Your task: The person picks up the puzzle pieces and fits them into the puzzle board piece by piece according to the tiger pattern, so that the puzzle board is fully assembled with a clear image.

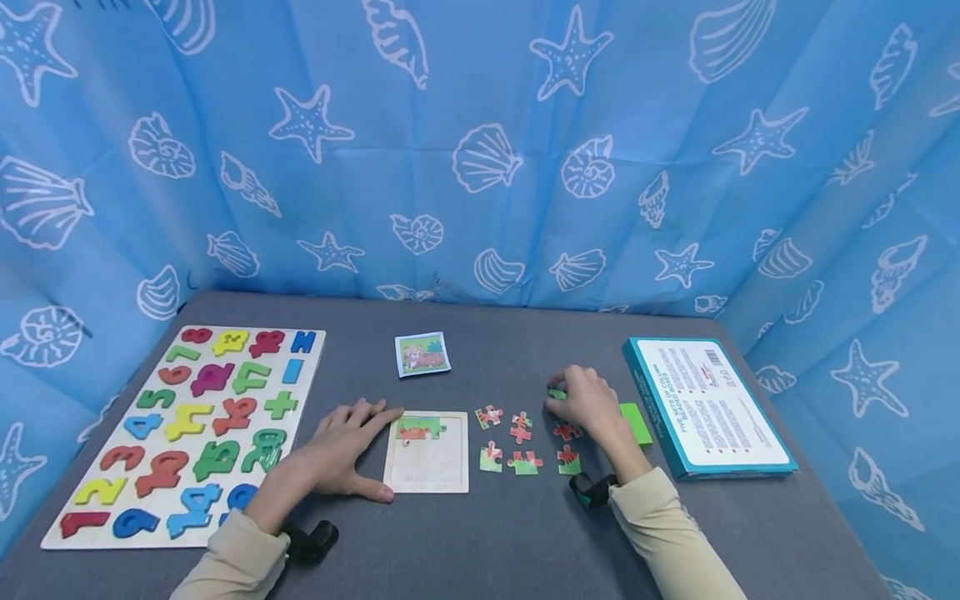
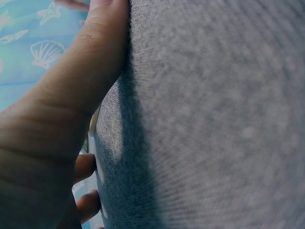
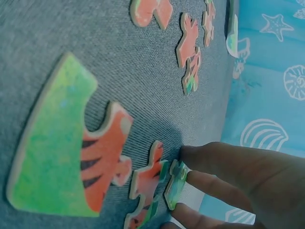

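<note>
A number board fills the left side of a gray tabletop. At its right, a person's left hand lies spread and relaxed, grasping nothing, fingertips and thumb at the left side of a shallow wooden tray. Joined pieces sit in the tray's far left corner; a picture card lies beyond on the far side. Right of the tray, six loose pieces are spread out flat. Past most of them, the right hand pinches a green piece, tilted between its fingertips; whether it touches the tabletop cannot be told. That piece lies right of the tray and slightly farther off, with loose pieces between; its long axis is hard to read under the fingers. The left hand is the nearer to the tray. At far right, a green square lies beside a teal-edged box.
</note>
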The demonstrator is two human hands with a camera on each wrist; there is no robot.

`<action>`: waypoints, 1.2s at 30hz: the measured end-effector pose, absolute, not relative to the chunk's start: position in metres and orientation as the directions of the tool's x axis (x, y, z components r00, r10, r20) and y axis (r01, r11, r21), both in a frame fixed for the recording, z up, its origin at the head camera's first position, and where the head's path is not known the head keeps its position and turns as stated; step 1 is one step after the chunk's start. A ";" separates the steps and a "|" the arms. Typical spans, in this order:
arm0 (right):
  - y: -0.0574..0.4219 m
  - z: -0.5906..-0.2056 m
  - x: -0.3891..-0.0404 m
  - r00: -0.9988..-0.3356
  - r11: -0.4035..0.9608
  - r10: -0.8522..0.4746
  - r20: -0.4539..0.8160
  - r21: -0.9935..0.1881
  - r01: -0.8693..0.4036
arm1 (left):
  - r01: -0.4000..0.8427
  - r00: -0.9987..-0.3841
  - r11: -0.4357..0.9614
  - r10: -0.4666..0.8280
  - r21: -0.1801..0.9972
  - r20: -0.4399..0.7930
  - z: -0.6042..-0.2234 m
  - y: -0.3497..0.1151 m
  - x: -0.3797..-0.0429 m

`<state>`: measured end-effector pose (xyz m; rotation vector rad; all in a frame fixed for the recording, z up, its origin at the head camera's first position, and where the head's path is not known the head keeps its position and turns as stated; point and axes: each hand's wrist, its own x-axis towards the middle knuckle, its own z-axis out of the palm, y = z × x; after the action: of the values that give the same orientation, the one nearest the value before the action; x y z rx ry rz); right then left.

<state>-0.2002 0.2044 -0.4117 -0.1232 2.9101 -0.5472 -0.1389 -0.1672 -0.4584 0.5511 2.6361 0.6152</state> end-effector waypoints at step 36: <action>0.153 -0.396 -0.190 -0.958 0.847 -0.284 0.026 -0.462 -0.264 | 0.303 -0.845 0.815 0.469 0.493 -0.256 -0.453 -0.167 -0.136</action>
<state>-0.1902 0.1529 -0.3964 -0.4418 2.9771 -0.7351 -0.1365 -0.1674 -0.4529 0.5823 2.6313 0.6270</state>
